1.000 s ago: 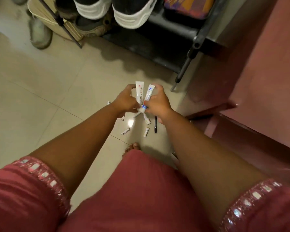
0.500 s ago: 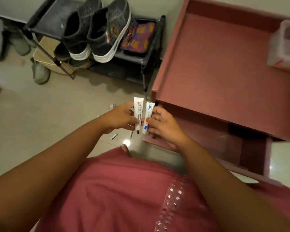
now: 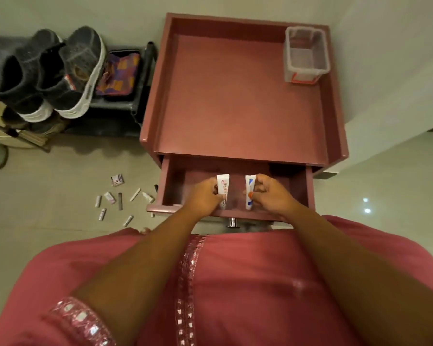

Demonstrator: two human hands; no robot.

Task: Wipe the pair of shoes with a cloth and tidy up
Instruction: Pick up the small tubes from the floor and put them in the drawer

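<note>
My left hand [image 3: 205, 196] grips a white tube with red print [image 3: 223, 187] over the open drawer [image 3: 300, 186] of a pink cabinet. A short gap to the right, my right hand [image 3: 270, 196] grips a white tube with blue print [image 3: 250, 188]. Both tubes stand upright inside the drawer space. A pair of dark grey shoes with white soles [image 3: 60, 71] sits on a black rack [image 3: 140, 101] at the upper left. No cloth is in sight.
Several small tubes, sticks and a little packet [image 3: 117, 181] lie scattered on the tiled floor left of the drawer. A clear plastic box [image 3: 306, 57] stands at the cabinet top's [image 3: 235, 96] back right corner. A patterned pouch [image 3: 119, 73] lies on the rack.
Both hands carried the two tubes from the floor up and right into the open drawer, then drew apart. The view swung from the floor onto the cabinet.
</note>
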